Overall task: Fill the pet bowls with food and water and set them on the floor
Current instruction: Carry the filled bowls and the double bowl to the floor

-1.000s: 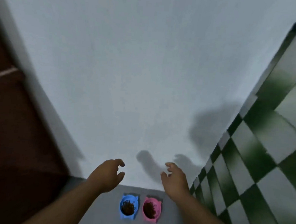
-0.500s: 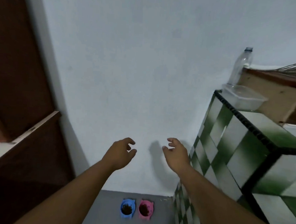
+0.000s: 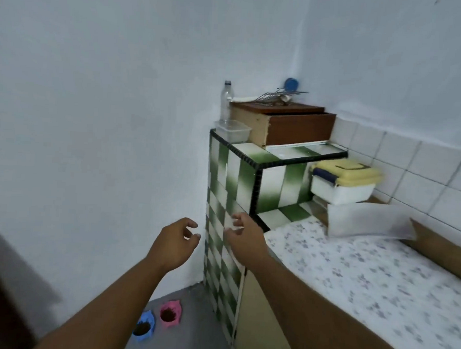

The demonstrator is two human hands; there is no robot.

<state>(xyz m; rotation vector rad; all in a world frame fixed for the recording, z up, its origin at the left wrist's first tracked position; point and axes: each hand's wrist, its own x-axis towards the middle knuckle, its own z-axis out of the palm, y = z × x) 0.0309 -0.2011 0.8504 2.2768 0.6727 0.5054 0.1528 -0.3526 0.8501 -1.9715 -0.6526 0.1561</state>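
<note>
Two small pet bowls stand side by side on the grey floor by the wall, a blue bowl (image 3: 143,327) and a pink bowl (image 3: 170,314), each holding dark kibble. My left hand (image 3: 174,243) and my right hand (image 3: 244,236) hang in the air well above them, fingers loosely curled and holding nothing. A clear plastic bottle (image 3: 226,100) stands upright at the back of the green-and-white tiled ledge (image 3: 254,155).
On the ledge sit a clear plastic tub (image 3: 233,130) and a brown wooden box (image 3: 288,124) with a wire rack on top. A white container with a yellow lid (image 3: 343,183) and a grey bag (image 3: 366,220) lie on the speckled counter (image 3: 365,282).
The view has risen and swung right, bringing the counter and ledge into sight. Both hands lifted away from the bowls, which stay on the floor.
</note>
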